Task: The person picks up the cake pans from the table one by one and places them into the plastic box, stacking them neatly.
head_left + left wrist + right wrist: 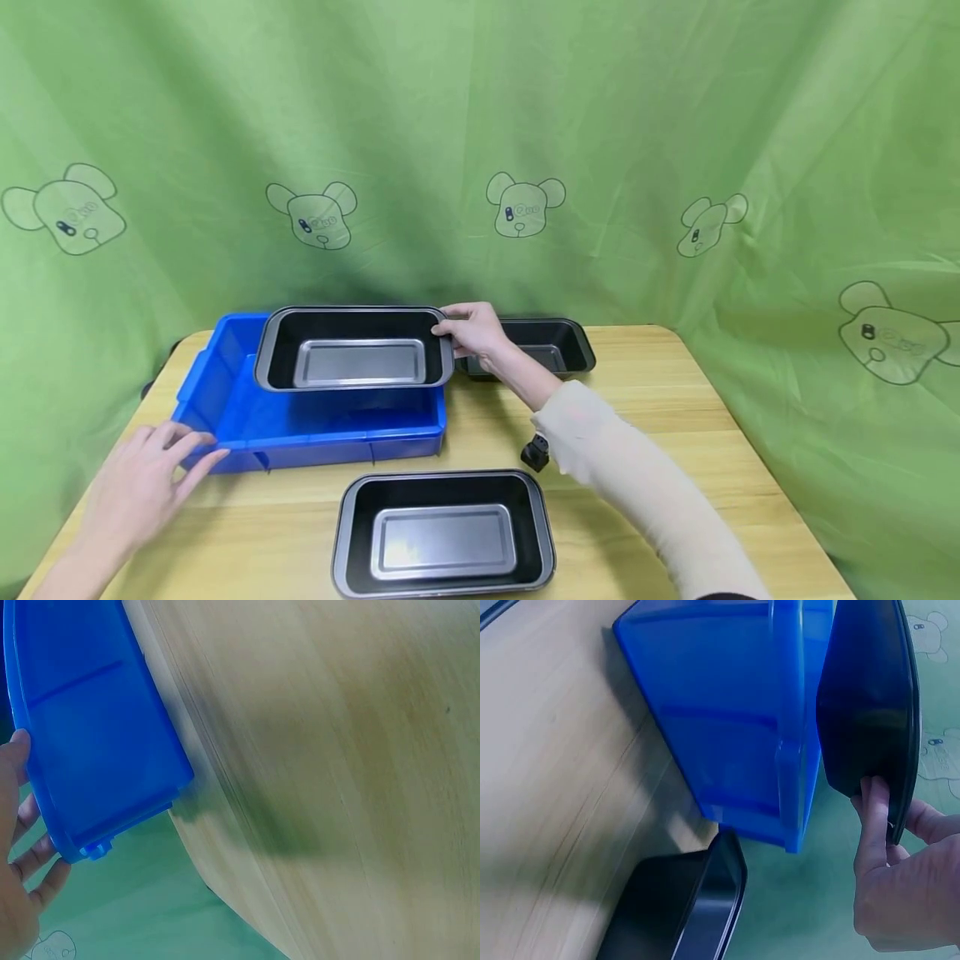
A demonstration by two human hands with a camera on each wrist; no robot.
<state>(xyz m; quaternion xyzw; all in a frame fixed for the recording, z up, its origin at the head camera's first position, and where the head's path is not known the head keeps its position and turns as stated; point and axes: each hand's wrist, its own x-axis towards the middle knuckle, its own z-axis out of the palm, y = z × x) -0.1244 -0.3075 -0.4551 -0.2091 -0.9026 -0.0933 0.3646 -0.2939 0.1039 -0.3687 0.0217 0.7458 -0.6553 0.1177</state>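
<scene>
My right hand [477, 335] pinches the right end rim of a dark metal loaf pan [360, 363], thumb on top and fingers beneath. The pan is held up over the blue plastic bin [315, 452], covering part of its inside. In the right wrist view, the loaf pan's [866, 705] underside stands beside the bin's end wall [712, 697]. At the bin's near left corner, my left hand [141, 481] grips the rim between thumb and fingers; the left wrist view shows the fingers [49, 881] against the corner.
A second loaf pan [442, 542] lies on the wooden table [660, 400] near the front. Behind my right forearm sits a third loaf pan [567, 343], right of the bin. A small black object [535, 452] is beside the sleeve. Green cloth [450, 100] hangs around the table.
</scene>
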